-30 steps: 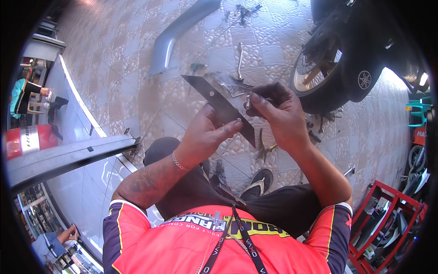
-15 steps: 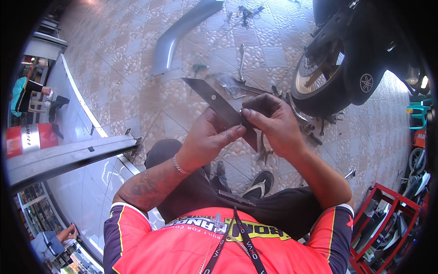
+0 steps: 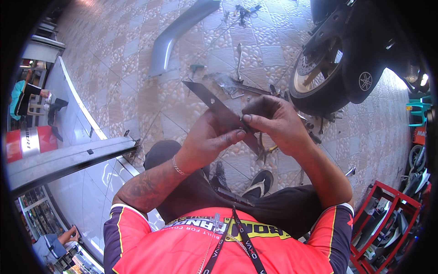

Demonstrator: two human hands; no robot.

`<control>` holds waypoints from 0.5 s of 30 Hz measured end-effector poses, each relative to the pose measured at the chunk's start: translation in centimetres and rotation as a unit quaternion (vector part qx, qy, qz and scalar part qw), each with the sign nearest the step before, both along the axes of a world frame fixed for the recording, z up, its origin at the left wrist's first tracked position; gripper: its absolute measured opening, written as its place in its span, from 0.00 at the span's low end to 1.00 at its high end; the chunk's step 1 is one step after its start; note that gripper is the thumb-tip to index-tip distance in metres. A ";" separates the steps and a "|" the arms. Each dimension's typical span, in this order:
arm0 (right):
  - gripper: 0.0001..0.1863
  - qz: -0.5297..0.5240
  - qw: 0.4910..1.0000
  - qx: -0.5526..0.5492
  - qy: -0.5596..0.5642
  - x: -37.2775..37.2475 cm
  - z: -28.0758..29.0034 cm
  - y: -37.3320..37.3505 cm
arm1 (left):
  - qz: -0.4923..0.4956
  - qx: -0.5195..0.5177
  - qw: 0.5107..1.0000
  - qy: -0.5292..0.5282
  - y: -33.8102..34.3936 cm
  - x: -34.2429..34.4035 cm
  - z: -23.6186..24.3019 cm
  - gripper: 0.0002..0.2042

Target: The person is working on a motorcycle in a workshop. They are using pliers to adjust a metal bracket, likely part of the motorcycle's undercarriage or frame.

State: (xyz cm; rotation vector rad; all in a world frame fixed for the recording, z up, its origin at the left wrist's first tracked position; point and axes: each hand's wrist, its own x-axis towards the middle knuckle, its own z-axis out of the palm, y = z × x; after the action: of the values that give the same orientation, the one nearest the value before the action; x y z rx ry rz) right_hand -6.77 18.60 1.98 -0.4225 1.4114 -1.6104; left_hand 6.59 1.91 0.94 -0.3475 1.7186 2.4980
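Observation:
Across the middle of the view slants a dark, flat, thin plate with angled ends and a round hole near its upper end. My left hand grips it from below, thumb lying along its near edge and fingers behind it. Over the plate's lower half, my right hand is closed in a pinch, thumb and forefinger together at its surface. A tiny shiny bit shows at that thumb tip, too small to name. My right fingers hide part of the plate.
Beyond my hands lie a wrench, a green-handled tool, a clear plastic bag and a long curved grey panel. At right stands a motorcycle wheel. A metal rail runs at left; a red rack stands lower right.
The plate has tilted slightly in my left hand. My right thumb has shifted a little down along it, still in a pinch. Both forearms stay nearly where they were.

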 end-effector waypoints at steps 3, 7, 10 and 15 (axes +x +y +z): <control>0.09 -0.003 1.000 0.000 0.025 0.2 0.4 -0.1 | 0.037 0.014 0.999 0.005 0.2 0.2 -0.3 0.20; 0.08 0.019 0.998 -0.062 0.009 0.3 0.8 0.3 | 0.033 -0.053 0.998 0.025 -0.2 0.7 -0.8 0.21; 0.17 0.101 0.990 -0.049 0.085 -0.5 1.4 1.6 | 0.029 -0.083 0.996 0.029 0.2 0.9 -1.2 0.17; 0.19 0.075 0.971 0.102 0.202 0.0 2.2 1.0 | 0.058 -0.114 0.992 0.009 0.6 0.9 -1.4 0.18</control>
State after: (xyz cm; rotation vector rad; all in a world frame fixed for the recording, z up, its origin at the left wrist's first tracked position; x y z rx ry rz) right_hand -6.75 19.61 4.18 -0.7473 1.7837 -1.2859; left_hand 7.46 2.51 -0.50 -0.4565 2.0538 2.3890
